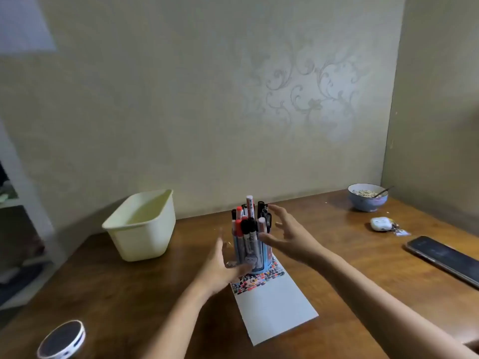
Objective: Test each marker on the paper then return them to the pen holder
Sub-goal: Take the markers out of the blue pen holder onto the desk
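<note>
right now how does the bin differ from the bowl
The bin is cream, rectangular and tall, and looks empty; the bowl is blue, round and low, and holds food with a utensil resting in it. The bin stands at the far left of the table, the bowl at the far right corner. Both sit upright, open-topped, near the wall.

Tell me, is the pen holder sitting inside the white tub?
No, the pen holder stands on the paper on the table, well to the right of the white tub.
</note>
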Demonstrator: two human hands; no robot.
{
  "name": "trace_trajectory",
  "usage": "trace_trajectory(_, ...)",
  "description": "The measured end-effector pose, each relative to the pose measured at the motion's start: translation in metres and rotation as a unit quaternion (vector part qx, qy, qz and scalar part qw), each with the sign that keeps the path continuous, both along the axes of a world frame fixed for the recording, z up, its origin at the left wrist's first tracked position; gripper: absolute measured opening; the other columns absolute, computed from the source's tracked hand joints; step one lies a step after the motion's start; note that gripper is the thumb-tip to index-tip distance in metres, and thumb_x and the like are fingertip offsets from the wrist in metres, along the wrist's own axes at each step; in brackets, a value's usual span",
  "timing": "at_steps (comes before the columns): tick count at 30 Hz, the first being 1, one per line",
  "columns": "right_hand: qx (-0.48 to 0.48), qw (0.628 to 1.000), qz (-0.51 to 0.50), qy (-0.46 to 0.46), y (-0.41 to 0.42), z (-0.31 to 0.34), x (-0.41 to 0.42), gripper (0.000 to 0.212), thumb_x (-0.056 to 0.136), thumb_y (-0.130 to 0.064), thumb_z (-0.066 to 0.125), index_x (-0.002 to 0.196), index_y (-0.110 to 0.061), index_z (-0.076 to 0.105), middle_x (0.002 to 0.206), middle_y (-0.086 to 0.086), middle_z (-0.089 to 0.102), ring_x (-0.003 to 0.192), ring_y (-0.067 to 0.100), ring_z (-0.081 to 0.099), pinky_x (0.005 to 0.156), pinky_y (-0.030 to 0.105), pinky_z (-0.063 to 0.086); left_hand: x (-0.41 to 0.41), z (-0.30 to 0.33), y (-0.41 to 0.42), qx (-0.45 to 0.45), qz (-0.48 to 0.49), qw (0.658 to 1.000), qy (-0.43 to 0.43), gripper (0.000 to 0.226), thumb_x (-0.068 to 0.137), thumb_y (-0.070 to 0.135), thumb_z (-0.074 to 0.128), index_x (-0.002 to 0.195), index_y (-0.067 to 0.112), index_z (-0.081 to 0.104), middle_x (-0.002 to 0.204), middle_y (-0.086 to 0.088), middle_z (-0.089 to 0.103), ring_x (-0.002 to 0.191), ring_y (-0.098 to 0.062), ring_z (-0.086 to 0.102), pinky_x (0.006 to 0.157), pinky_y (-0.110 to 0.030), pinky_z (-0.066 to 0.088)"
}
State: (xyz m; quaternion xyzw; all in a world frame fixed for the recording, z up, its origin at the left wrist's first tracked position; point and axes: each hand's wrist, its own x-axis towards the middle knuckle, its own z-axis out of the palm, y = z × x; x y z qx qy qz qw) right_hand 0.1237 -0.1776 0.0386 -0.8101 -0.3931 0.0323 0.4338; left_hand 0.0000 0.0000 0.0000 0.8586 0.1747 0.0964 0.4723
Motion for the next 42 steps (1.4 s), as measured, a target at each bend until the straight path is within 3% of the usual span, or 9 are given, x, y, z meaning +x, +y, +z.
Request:
trace_trajectory(4,0.018,1.0,0.005,0.003,0.024,-0.003,0.01,0.095,0.084,-0.05,0.073,0.156,-0.032,0.014,0.158,0.004,0.038,0.137,0.018,0.047,0.11,0.04,0.043,0.028,-0.009,0.007,-0.021,0.003,0.999,-0.048,0.139,0.055,0.065,0.084,0.155,0.041,-0.01,0.16,0.006,0.029,0.144,-0.022,0.034,0.116,-0.052,0.031)
trace_trajectory(8,0.046,0.998,0.011,-0.042,0.047,-0.008,0.023,0.091,0.081,-0.054,0.075,0.152,-0.036,0.022,0.15,-0.004,0.048,0.131,0.015,0.052,0.105,0.041,0.048,0.06,-0.02,0.018,-0.043,-0.038,0.989,-0.134,0.097,0.06,0.049,0.092,0.139,0.04,0.036,0.131,0.012,0.061,0.121,-0.013,0.06,0.096,-0.039,0.054)
trace_trajectory(10,0.049,0.996,0.016,-0.066,0.056,-0.009,0.028,0.086,0.078,-0.058,0.074,0.149,-0.039,0.029,0.143,-0.008,0.054,0.125,0.011,0.056,0.101,0.041,0.051,0.07,-0.025,0.025,-0.068,-0.018,0.984,-0.165,0.088,0.06,0.042,0.094,0.132,0.034,0.044,0.123,0.01,0.066,0.113,-0.011,0.065,0.09,-0.038,0.057)
trace_trajectory(16,0.103,0.99,0.068,-0.062,0.09,0.009,0.049,0.08,0.078,-0.059,0.074,0.145,-0.038,0.036,0.132,-0.012,0.063,0.115,0.005,0.062,0.097,0.039,0.055,0.081,-0.005,0.047,-0.091,0.012,0.969,-0.23,0.072,0.07,0.021,0.088,0.131,0.028,0.051,0.118,0.011,0.069,0.106,-0.002,0.066,0.078,-0.019,0.056)
trace_trajectory(19,0.138,0.985,0.101,-0.036,0.113,0.02,0.062,0.077,0.078,-0.056,0.075,0.143,-0.035,0.039,0.127,-0.012,0.065,0.112,0.004,0.065,0.094,0.036,0.057,0.09,0.014,0.076,-0.053,0.027,0.969,-0.241,0.074,0.069,0.014,0.088,0.13,0.026,0.047,0.116,0.013,0.066,0.102,0.01,0.062,0.072,-0.009,0.051)
trace_trajectory(24,0.14,0.983,0.117,-0.002,0.152,0.003,0.085,0.063,0.086,-0.04,0.075,0.139,-0.028,0.042,0.121,-0.016,0.064,0.11,-0.002,0.064,0.09,0.024,0.057,0.106,0.013,0.134,0.035,0.043,0.981,-0.187,0.094,0.059,0.031,0.095,0.134,0.041,0.04,0.126,0.014,0.059,0.115,-0.006,0.061,0.088,-0.022,0.054)
trace_trajectory(30,0.1,0.986,0.133,0.014,0.172,-0.016,0.099,0.08,0.081,-0.055,0.066,0.149,-0.029,0.035,0.143,-0.008,0.054,0.124,0.008,0.057,0.103,0.037,0.052,0.106,-0.004,0.172,0.088,0.095,0.982,-0.14,0.104,0.049,0.052,0.093,0.136,0.048,0.035,0.128,0.018,0.055,0.114,-0.005,0.057,0.096,-0.034,0.051)
trace_trajectory(37,0.117,0.983,0.136,0.042,0.172,-0.009,0.101,0.079,0.082,-0.053,0.065,0.149,-0.04,0.024,0.141,-0.004,0.054,0.106,0.011,0.069,0.092,0.039,0.059,0.098,-0.001,0.189,0.175,0.097,0.974,-0.108,0.113,0.045,0.05,0.094,0.138,0.047,0.031,0.126,0.015,0.046,0.118,-0.008,0.052,0.094,-0.033,0.052)
trace_trajectory(42,0.085,0.99,0.081,-0.078,0.176,-0.016,0.104,0.037,0.09,-0.038,0.07,0.121,-0.029,0.054,0.122,-0.008,0.061,0.104,0.006,0.062,0.086,0.03,0.059,0.096,-0.001,0.195,0.235,0.095,0.965,-0.063,0.122,0.04,0.06,0.087,0.143,0.051,0.023,0.121,0.013,0.041,0.117,-0.013,0.047,0.099,-0.043,0.05)
